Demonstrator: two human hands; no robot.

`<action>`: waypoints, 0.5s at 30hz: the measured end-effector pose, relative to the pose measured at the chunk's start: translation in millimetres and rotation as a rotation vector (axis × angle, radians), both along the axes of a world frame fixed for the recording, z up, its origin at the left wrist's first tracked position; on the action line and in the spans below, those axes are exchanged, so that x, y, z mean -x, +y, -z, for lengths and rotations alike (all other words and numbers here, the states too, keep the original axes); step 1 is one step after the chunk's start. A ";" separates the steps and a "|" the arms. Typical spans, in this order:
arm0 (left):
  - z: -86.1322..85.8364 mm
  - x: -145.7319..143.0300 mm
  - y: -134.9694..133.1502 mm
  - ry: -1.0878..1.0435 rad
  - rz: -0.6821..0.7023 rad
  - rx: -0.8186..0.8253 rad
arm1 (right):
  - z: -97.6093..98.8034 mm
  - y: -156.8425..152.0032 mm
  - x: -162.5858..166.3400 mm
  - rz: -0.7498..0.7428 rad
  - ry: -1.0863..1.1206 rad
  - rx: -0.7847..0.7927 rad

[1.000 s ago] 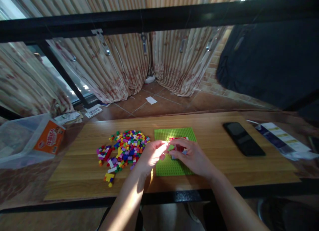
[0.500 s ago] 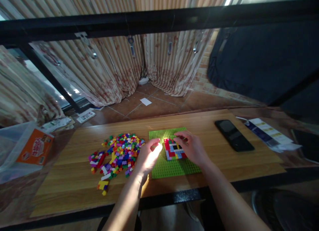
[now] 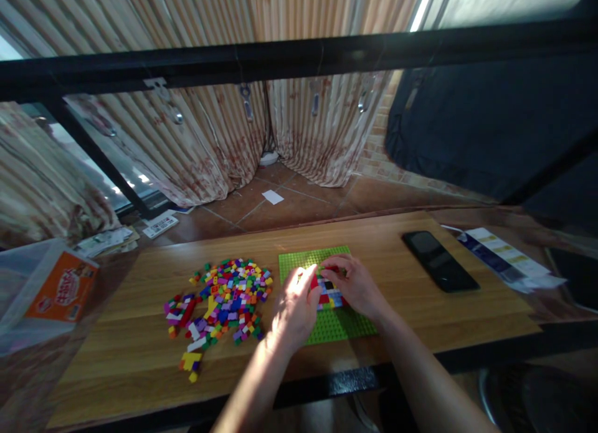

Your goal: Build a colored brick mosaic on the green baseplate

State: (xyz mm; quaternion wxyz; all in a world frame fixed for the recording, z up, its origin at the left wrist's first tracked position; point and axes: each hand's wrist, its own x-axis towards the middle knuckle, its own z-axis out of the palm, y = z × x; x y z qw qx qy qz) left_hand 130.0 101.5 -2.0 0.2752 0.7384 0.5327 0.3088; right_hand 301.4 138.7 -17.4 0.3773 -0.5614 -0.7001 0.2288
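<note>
Left hand (image 3: 295, 311), right hand (image 3: 357, 286): fingers bent over one multicoloured plastic-brick build (image 3: 331, 297) on one green studded baseplate (image 3: 327, 330); each grip's opening, hold: cannot tell. One black rectangular phone (image 3: 440, 260) on brown wooden desk (image 3: 383, 243).

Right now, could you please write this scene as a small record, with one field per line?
left hand: over the left side of the built bricks; grip unclear
right hand: at their upper right; grip unclear
built bricks: on the green board, partly hidden
loose bricks: mixed colours, on the table, left of the board
phone: black, right of the board
</note>
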 end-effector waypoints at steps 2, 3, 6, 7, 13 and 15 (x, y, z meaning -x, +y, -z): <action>0.7 -2.5 -1.6 0.066 0.004 0.004 | -0.3 0.1 0.3 -0.012 -0.002 0.017; 1.1 -3.9 -2.2 0.096 0.001 0.000 | -0.7 0.1 0.6 -0.020 -0.005 0.020; 2.9 -8.1 -3.6 0.179 -0.036 -0.030 | -2.8 -0.2 1.7 -0.029 -0.014 0.008; 3.5 -9.4 -3.9 0.201 -0.050 -0.042 | -3.6 -0.3 2.0 -0.029 -0.017 0.005; -5.0 -18.4 -6.3 0.343 -0.086 -0.050 | -4.7 0.3 2.8 -0.053 -0.032 0.019; -11.4 -22.6 -7.7 0.408 -0.093 -0.024 | -2.8 1.0 2.7 -0.052 -0.028 0.019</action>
